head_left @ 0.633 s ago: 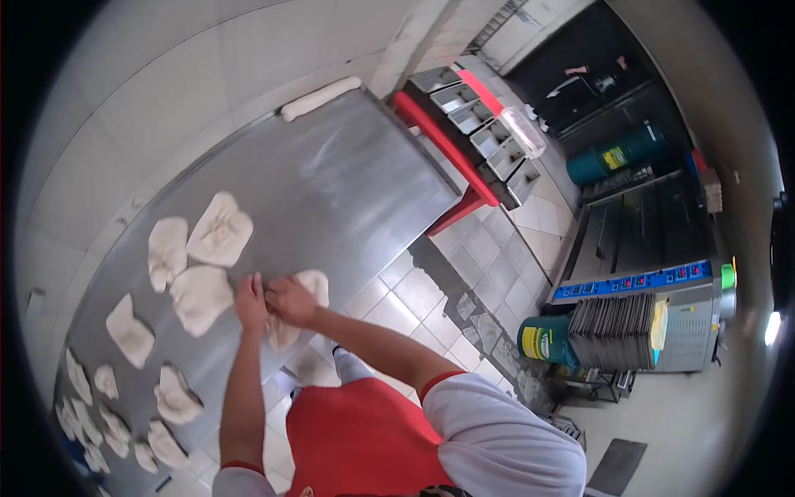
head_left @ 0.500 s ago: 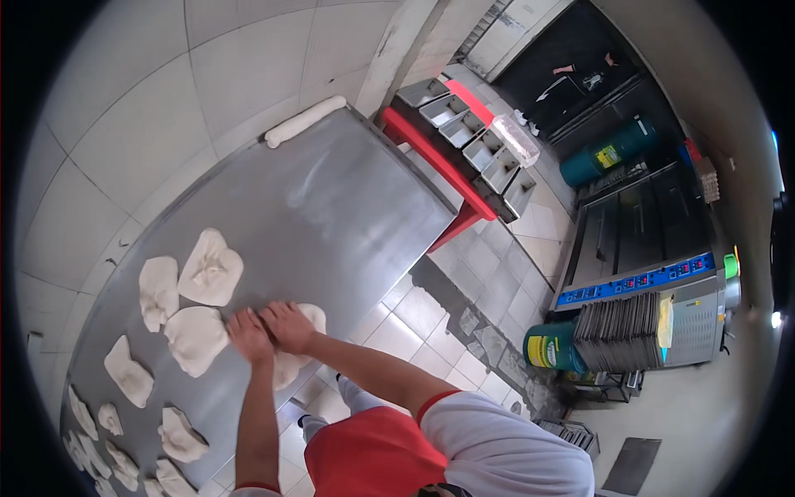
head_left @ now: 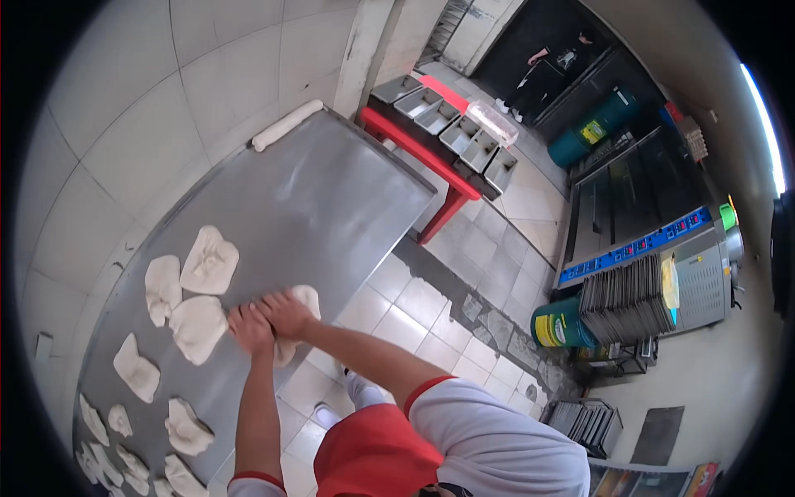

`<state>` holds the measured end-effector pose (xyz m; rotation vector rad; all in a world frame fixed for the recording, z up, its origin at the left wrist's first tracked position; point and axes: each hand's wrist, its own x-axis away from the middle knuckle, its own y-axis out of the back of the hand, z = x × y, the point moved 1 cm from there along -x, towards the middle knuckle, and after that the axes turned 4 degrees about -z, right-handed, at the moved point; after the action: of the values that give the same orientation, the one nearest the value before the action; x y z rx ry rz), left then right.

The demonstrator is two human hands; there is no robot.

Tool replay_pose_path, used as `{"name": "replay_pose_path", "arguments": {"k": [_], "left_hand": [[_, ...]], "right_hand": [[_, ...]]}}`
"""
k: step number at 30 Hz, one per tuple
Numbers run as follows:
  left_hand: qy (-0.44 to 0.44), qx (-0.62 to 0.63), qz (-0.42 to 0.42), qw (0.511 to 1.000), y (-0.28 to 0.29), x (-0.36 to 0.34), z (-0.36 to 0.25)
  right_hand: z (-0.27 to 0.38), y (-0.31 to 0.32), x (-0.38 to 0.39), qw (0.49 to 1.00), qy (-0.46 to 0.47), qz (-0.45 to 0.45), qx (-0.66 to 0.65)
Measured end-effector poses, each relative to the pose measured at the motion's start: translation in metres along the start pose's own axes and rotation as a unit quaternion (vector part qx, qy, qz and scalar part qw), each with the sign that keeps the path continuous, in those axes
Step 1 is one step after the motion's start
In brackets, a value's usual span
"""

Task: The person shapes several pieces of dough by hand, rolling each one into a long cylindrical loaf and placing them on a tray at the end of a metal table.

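At the near edge of the steel table, a piece of dough (head_left: 307,299) lies beneath my two hands and shows on either side of them. My right hand (head_left: 284,314) curls over this dough, its fingers closed and pressing down. Close against it, my left hand (head_left: 251,329) has its fingers bent and pressed together at the dough's left side; the fingertips of both are hidden. Just left of my left hand rests a flattened dough piece (head_left: 199,330). Two more, a folded dough piece (head_left: 209,261) and a narrower dough piece (head_left: 163,290), lie beyond it.
Several dough pieces (head_left: 137,369) spread toward the table's lower left. A dough roll (head_left: 286,126) lies along the wall at the far end of the steel table (head_left: 331,190). Metal loaf pans (head_left: 457,132) stand on a red bench (head_left: 422,157). A person (head_left: 553,70) stands by the far doorway.
My hands have come closer together over the dough, my right hand shifting left against my left. The whole view has tilted slightly.
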<state>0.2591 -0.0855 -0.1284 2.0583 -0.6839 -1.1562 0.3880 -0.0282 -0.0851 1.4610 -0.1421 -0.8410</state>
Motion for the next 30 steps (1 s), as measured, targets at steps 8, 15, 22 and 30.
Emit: {"name": "replay_pose_path", "arguments": {"k": [8, 15, 22, 30], "left_hand": [[0.212, 0.051, 0.075, 0.973, 0.018, 0.022, -0.012], [0.084, 0.056, 0.039, 0.994, 0.029, 0.02, -0.001], [0.211, 0.009, -0.022, 0.977, 0.008, 0.027, -0.008], [0.214, 0.011, 0.246, 0.945, 0.036, -0.013, -0.041]], "right_hand": [[0.006, 0.007, -0.002, 0.981, 0.077, 0.176, -0.006], [0.012, 0.028, 0.013, 0.969, 0.108, 0.21, -0.075], [0.003, -0.002, -0.005, 0.965, 0.087, 0.227, -0.098], [-0.034, 0.025, 0.005, 0.95, 0.121, 0.282, -0.054]]}}
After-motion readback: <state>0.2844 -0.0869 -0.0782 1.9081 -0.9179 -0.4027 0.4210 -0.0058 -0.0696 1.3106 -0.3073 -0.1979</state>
